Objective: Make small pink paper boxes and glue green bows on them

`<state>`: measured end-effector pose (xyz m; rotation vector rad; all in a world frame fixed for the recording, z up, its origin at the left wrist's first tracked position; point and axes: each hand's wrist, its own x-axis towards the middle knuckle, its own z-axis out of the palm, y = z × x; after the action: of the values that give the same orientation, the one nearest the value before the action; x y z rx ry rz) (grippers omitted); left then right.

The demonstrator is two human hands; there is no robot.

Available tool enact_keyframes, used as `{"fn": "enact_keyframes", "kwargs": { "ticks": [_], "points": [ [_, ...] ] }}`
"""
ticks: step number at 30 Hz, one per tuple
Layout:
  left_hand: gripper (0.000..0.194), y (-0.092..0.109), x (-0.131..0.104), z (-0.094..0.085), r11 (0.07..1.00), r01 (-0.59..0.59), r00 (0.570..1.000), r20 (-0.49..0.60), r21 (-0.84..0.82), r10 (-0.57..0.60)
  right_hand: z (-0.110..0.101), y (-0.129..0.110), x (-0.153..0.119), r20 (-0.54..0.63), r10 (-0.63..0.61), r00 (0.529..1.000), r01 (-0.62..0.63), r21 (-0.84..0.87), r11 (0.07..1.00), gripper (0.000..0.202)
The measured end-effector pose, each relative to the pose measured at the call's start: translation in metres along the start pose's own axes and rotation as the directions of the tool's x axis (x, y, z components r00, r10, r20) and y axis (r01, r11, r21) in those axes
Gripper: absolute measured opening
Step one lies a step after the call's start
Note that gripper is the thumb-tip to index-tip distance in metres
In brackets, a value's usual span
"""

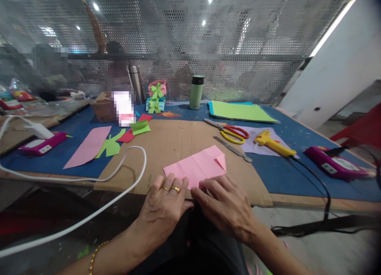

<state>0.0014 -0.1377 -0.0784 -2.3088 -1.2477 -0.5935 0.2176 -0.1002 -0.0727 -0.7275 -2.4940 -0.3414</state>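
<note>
A pink sheet of paper with crease lines lies on a brown cardboard sheet at the near edge of the table. Its far right corner is folded over. My left hand, with two rings on it, has its bent fingers on the paper's near left edge and its thumb low at the table's edge. Beside it, my right hand holds the near right edge under bent fingers. The paper's near edge is partly hidden by both hands. A grey flat blade and scissors with red and yellow handles lie beyond.
A yellow glue gun rests on lilac paper at right, its black cord hanging over the edge. A white cable loops across the left side. Purple power strips sit at both ends. Behind stand a green tumbler and a steel flask.
</note>
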Motion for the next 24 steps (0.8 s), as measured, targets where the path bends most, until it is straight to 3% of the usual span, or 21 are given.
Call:
{"fn": "enact_keyframes", "kwargs": {
  "ticks": [3, 9, 24],
  "points": [
    [0.041, 0.004, 0.001, -0.001, 0.999, 0.033, 0.999, -0.016, 0.015, -0.033, 0.000, 0.000, 0.000, -0.018, 0.002, 1.000, -0.002, 0.024, 1.000, 0.028],
    [0.042, 0.008, -0.003, 0.004, 0.999, -0.006, 0.999, -0.052, 0.039, 0.008, -0.003, -0.001, 0.001, 0.000, -0.037, 0.999, 0.037, 0.059, 0.998, 0.026],
    [0.043, 0.009, -0.015, 0.006, 1.000, -0.001, 0.994, -0.105, 0.002, 0.001, 0.002, 0.000, 0.001, 0.012, 0.002, 1.000, -0.003, 0.073, 0.997, 0.028]
  ]
}}
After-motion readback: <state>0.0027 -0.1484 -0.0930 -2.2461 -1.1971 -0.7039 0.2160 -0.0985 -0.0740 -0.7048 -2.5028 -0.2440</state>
